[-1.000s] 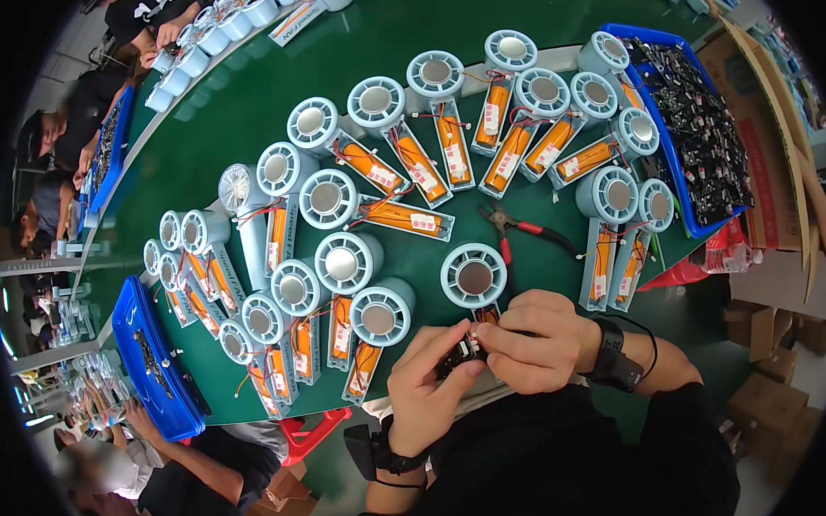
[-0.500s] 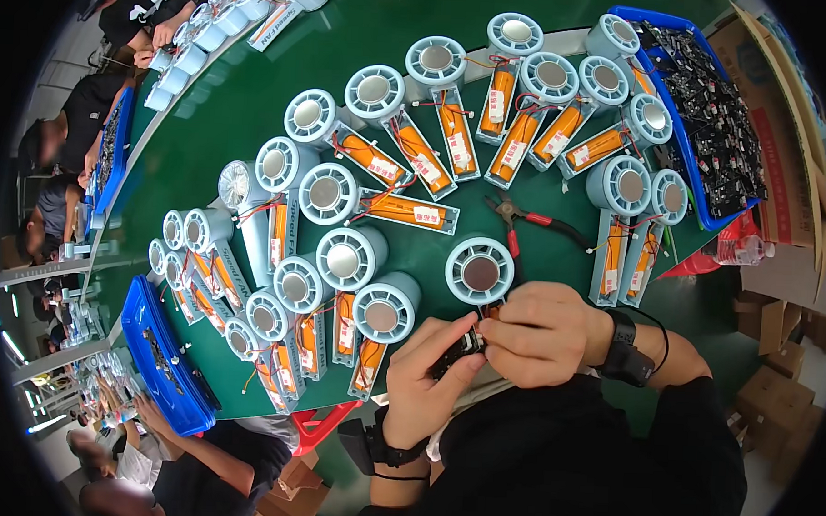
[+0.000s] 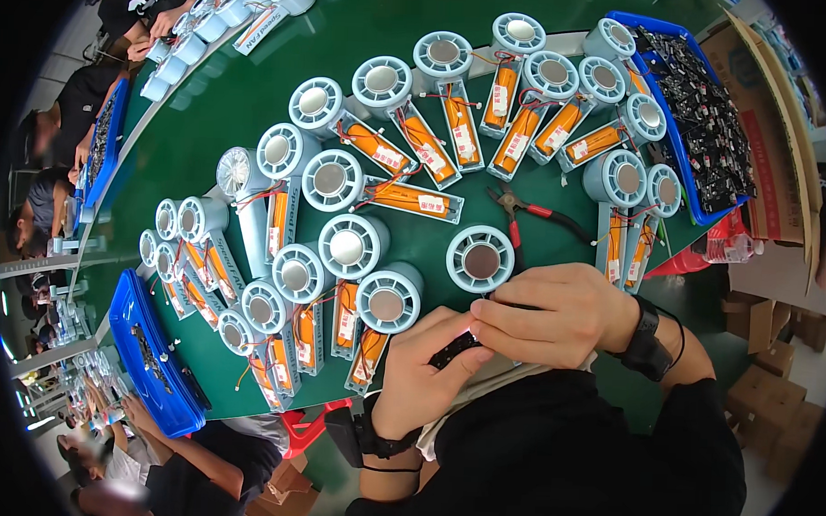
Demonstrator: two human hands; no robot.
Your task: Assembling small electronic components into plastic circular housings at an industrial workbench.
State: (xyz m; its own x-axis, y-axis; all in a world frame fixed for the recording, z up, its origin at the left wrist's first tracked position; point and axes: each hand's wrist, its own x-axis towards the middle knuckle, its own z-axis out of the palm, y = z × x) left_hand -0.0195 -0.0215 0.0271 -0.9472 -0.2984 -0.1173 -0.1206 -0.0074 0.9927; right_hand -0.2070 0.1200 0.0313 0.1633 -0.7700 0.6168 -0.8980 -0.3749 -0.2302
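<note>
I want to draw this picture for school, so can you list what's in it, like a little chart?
Table: green work surface
Left hand: fingers pinch a small black part
Right hand: touches the same part, black wristwatch on the wrist
Nearby: pale blue round fan housings with orange battery packs, red-handled pliers
Bins: blue plastic trays

Green table (image 3: 255,98), pale-blue fan units (image 3: 350,247), pliers (image 3: 524,212), blue trays (image 3: 155,358)
</note>
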